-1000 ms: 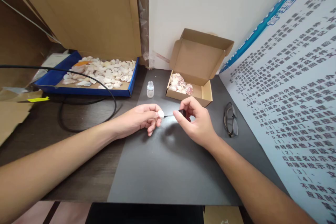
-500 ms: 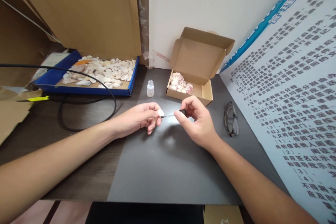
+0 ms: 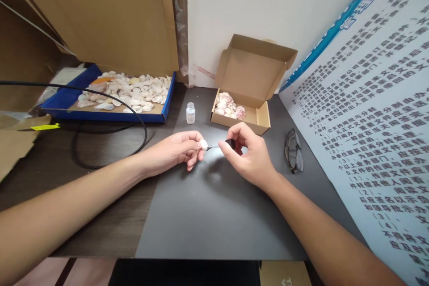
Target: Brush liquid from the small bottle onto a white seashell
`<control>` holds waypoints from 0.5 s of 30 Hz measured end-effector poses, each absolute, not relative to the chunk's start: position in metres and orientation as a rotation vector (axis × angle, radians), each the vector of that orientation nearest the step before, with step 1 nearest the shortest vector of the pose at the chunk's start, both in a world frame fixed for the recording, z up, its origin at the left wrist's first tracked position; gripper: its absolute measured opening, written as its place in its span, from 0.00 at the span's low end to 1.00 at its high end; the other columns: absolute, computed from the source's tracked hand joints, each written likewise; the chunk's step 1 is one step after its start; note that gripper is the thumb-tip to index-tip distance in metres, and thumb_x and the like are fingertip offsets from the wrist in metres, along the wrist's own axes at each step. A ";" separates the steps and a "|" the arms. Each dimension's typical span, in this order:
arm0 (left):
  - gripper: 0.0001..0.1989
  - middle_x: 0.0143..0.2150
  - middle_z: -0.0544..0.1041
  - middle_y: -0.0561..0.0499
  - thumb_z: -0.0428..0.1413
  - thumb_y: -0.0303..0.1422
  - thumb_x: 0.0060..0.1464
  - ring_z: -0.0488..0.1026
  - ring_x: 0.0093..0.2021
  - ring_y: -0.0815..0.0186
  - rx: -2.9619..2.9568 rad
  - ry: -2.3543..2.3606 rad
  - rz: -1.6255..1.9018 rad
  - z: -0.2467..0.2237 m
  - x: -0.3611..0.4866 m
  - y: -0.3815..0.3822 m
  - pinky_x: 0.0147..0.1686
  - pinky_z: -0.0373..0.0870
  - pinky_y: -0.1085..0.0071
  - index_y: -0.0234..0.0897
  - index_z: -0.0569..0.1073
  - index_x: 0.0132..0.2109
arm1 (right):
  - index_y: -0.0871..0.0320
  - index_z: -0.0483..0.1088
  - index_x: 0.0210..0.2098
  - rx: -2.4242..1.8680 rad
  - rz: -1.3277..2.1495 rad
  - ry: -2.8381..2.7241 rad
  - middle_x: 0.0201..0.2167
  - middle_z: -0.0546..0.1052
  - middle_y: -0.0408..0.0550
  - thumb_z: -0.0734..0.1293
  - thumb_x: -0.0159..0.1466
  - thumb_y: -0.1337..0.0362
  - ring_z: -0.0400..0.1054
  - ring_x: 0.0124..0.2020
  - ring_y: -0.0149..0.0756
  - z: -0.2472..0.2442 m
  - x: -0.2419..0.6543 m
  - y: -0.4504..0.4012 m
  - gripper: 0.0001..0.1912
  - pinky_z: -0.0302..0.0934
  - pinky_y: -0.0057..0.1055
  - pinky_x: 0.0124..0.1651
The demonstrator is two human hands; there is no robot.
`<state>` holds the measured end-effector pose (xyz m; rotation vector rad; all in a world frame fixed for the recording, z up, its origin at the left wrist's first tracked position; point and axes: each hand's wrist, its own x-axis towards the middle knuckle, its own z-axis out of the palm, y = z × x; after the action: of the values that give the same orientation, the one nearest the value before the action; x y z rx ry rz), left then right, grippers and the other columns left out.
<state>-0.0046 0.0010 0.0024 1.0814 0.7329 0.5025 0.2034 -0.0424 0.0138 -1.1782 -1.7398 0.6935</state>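
Observation:
Between thumb and fingertips, my left hand [image 3: 185, 148] pinches a small white seashell [image 3: 203, 144]. My right hand [image 3: 247, 152] grips a small brush by its black cap [image 3: 230, 144]. The thin brush stem [image 3: 214, 146] points left, its dark tip at or very near the shell; I cannot tell whether they touch. Both hands are held above the grey mat [image 3: 201, 214]. Behind them stands a small clear glass bottle [image 3: 191, 114], uncapped, with a printed label.
A blue tray [image 3: 140, 117] of pale shells sits at the left, a black cable [image 3: 142, 125] looping before it. An open cardboard box [image 3: 263, 118] holds several purplish shells. Folded glasses [image 3: 294, 152] lie right, beside a printed poster [image 3: 372, 111].
My right hand has shifted slightly left and the black cap has turned, showing more of itself. The shell in my left hand shows more of its face. The view has moved a little.

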 end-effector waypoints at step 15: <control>0.05 0.28 0.75 0.53 0.57 0.32 0.56 0.66 0.22 0.74 1.090 0.745 0.497 0.003 -0.005 0.001 0.25 0.65 0.76 0.34 0.69 0.36 | 0.53 0.60 0.33 -1.132 0.763 -1.698 0.23 0.63 0.35 0.69 0.62 0.62 0.56 0.22 0.27 0.012 0.205 -0.041 0.11 0.54 0.28 0.26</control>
<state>-0.0052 0.0009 0.0031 1.0902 0.7445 0.4972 0.2047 -0.0406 0.0122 -1.1324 -1.6977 0.7635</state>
